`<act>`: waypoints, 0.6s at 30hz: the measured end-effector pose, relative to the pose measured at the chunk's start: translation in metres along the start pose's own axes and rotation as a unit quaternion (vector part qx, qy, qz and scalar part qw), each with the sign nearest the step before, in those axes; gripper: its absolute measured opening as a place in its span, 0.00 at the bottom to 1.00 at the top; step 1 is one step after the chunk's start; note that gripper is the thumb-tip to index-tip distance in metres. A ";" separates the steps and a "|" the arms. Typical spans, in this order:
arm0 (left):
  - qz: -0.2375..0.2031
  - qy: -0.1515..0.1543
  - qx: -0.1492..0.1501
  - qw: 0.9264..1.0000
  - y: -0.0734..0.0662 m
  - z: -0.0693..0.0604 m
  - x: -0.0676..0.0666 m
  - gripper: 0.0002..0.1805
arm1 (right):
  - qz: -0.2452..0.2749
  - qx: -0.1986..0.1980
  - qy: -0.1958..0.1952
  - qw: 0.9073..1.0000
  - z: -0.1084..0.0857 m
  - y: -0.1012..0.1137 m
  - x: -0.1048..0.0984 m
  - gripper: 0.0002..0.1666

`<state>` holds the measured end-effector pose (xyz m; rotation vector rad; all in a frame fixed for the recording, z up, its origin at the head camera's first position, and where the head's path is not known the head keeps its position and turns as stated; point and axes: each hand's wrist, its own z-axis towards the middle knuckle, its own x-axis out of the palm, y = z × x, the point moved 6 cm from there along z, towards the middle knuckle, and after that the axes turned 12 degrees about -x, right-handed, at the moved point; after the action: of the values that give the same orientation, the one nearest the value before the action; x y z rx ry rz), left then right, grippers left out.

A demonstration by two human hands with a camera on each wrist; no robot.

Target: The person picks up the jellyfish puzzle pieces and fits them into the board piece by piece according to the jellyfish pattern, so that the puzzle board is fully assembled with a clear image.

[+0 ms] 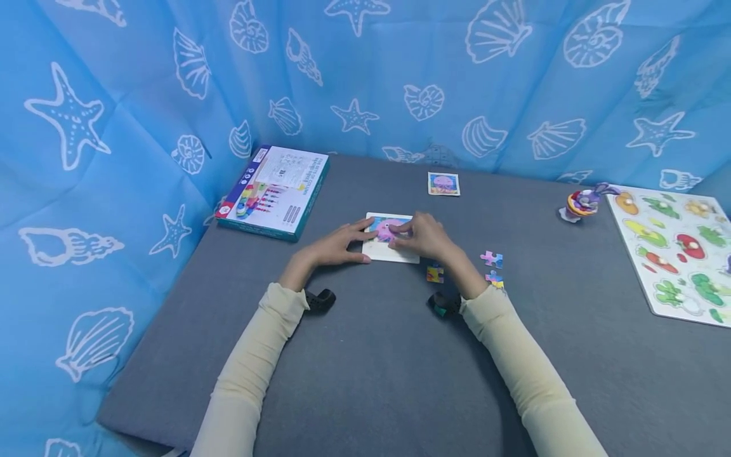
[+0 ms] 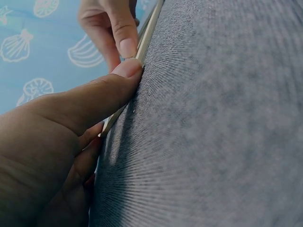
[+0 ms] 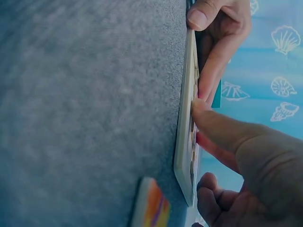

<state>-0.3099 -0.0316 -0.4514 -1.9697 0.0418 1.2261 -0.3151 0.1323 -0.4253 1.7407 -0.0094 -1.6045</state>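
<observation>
A small puzzle board (image 1: pixel 391 256) with a pink picture in its frame lies flat on the table. My left hand (image 1: pixel 333 246) holds its left side, fingers at the upper left and thumb at the near left corner; the left wrist view shows that thumb against the board's edge (image 2: pixel 150 28). Over the picture, my right hand (image 1: pixel 429 238) pinches a pink piece between thumb and index finger. Its other fingers are curled in the right wrist view, beside the board (image 3: pixel 183 127). The fingers partly hide the piece and picture.
Loose puzzle pieces (image 1: pixel 435 275) lie near my right forearm, others (image 1: pixel 491 258) just right of it. A small picture card (image 1: pixel 443 184) lies behind the board. A flat box (image 1: pixel 280 190) is at back left; a toy (image 1: pixel 585 202) and vegetable board (image 1: pixel 657 254) are at right.
</observation>
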 end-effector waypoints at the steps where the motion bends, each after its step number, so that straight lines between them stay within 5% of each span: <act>1: 0.001 -0.001 0.000 1.000 0.000 0.000 0.000 0.36 | 0.003 -0.007 0.000 1.000 -0.001 0.001 0.000 0.25; 8: 0.006 -0.001 0.002 1.000 0.001 0.001 0.005 0.36 | 0.027 -0.052 -0.020 0.998 -0.012 -0.004 -0.008 0.22; 18: 0.001 -0.005 0.000 1.000 0.001 -0.001 0.001 0.36 | 0.024 0.041 -0.044 0.998 -0.054 -0.047 -0.046 0.23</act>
<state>-0.3091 -0.0325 -0.4528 -1.9637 0.0386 1.2368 -0.3007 0.2153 -0.4147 1.7171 -0.1606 -1.6644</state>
